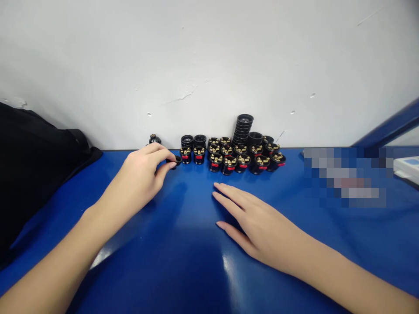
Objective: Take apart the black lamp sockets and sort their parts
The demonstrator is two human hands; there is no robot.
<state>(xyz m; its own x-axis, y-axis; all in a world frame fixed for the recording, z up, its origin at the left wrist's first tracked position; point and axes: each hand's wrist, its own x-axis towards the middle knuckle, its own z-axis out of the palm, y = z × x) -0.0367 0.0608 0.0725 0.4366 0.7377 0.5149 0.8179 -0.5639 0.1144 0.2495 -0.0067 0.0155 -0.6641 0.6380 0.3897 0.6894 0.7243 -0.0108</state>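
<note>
My left hand is closed in a pinch, thumb and forefinger on a small black ring at the table's back. Part of the ring is hidden behind the fingers. Behind that hand, a black domed cap shows only its top. My right hand holds nothing; its fingers are stretched out and apart over the blue table. Beyond its fingertips stand black cylindrical sockets with brass contacts and red tabs. Two similar sockets are close to the ring, on its right.
A stack of black threaded rings rises behind the sockets, against the white wall. Black cloth covers the table's left side. To the right lie a blurred-out item and a white device, near a blue metal bar.
</note>
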